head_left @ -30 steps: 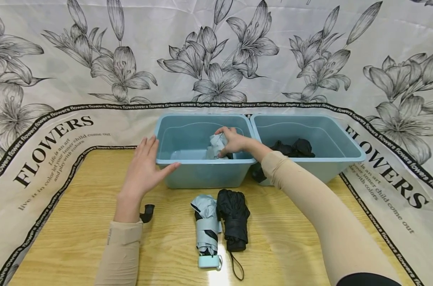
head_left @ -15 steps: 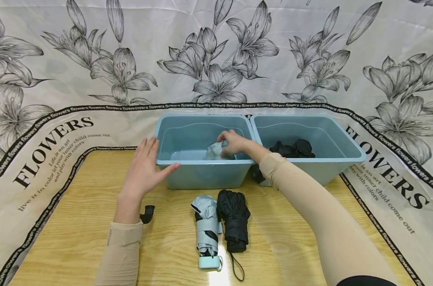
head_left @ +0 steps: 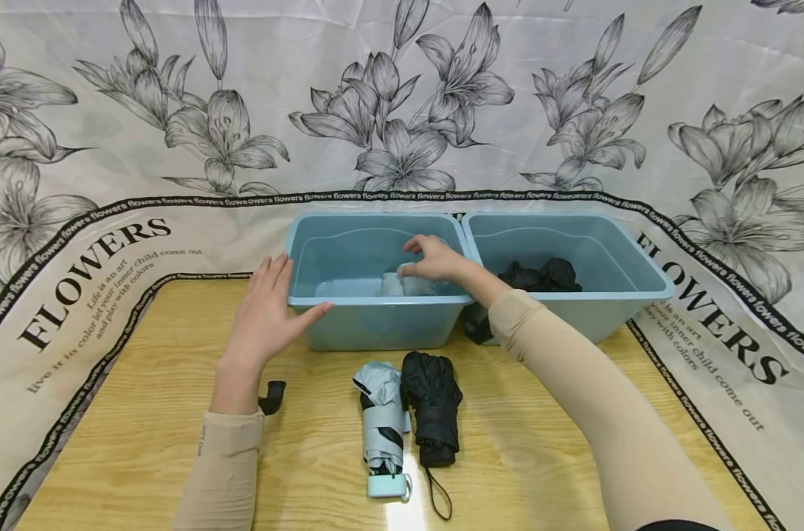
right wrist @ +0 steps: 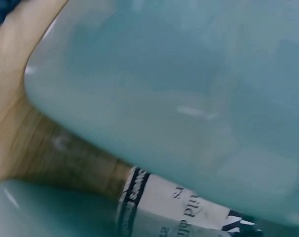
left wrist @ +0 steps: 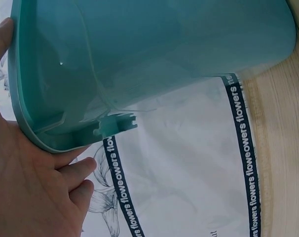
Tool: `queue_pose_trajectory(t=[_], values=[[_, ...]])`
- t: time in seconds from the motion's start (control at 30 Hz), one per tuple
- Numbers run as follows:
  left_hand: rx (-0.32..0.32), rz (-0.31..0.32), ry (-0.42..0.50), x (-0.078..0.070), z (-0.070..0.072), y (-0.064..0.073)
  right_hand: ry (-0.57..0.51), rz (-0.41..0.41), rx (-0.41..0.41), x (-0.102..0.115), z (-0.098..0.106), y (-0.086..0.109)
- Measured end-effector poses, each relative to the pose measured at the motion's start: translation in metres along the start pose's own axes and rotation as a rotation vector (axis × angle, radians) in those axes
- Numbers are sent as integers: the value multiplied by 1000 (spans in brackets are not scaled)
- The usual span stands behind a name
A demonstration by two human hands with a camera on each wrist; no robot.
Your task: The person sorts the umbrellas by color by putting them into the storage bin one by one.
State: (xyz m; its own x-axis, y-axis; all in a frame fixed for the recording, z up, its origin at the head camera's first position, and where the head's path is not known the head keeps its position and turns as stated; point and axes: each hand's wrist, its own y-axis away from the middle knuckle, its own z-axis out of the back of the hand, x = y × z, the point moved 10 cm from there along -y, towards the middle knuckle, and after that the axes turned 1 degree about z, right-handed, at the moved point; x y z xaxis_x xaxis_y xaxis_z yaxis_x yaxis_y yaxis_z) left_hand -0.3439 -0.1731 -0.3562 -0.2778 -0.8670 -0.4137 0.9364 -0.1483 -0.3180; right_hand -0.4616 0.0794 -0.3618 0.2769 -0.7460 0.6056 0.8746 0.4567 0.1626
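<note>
My right hand [head_left: 435, 259] is inside the left blue bin [head_left: 375, 324], just over a pale blue folded umbrella [head_left: 411, 286] near the front wall. Thumb and fingers are spread apart, the thumb right at the umbrella's top; the front rim hides its lower part. My left hand [head_left: 262, 313] rests against the left end of that bin, fingers straight along the rim and thumb toward the front edge. On the table in front lie a pale blue folded umbrella [head_left: 382, 428] and a black folded umbrella [head_left: 432, 409], side by side. The right wrist view shows mostly blue bin wall [right wrist: 164, 98].
A second blue bin [head_left: 594, 297] adjoins on the right, with black bundled fabric [head_left: 541, 275] inside. Something black [head_left: 476, 330] shows below my right wrist, by this bin's corner. A black curved piece [head_left: 272, 397] sits beside my left wrist. Flower-printed cloth [head_left: 229, 147] hangs behind.
My right hand has lowered the pale blue umbrella into the left bin and let go, its fingers now spread and slightly higher. The left hand has stayed at the rim.
</note>
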Motion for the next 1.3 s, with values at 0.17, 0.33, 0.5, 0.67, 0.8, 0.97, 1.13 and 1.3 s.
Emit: queue_pose_trajectory(t=[0.17, 0.33, 0.5, 0.67, 0.8, 0.97, 1.13, 1.3], values=[[3, 5, 0, 1, 0, 2, -183, 57, -74, 15, 14, 27], [-2, -4, 4, -1, 0, 1, -313, 156, -147, 26, 23, 63], [-4, -3, 3, 0, -1, 1, -372, 202, -247, 24, 25, 97], [-1, -3, -3, 0, -2, 1, -430, 247, -358, 18, 24, 130], [-2, -1, -4, -1, -2, 1, -462, 311, -427, 12, 18, 152], [-6, -4, -6, -1, -1, 1, -494, 383, -510, 1, 7, 174], [-1, 1, -8, 0, -2, 2, -495, 389, -521, -11, -17, 189], [-3, 0, -7, 0, -2, 2, -459, 330, -468, -26, -46, 189]])
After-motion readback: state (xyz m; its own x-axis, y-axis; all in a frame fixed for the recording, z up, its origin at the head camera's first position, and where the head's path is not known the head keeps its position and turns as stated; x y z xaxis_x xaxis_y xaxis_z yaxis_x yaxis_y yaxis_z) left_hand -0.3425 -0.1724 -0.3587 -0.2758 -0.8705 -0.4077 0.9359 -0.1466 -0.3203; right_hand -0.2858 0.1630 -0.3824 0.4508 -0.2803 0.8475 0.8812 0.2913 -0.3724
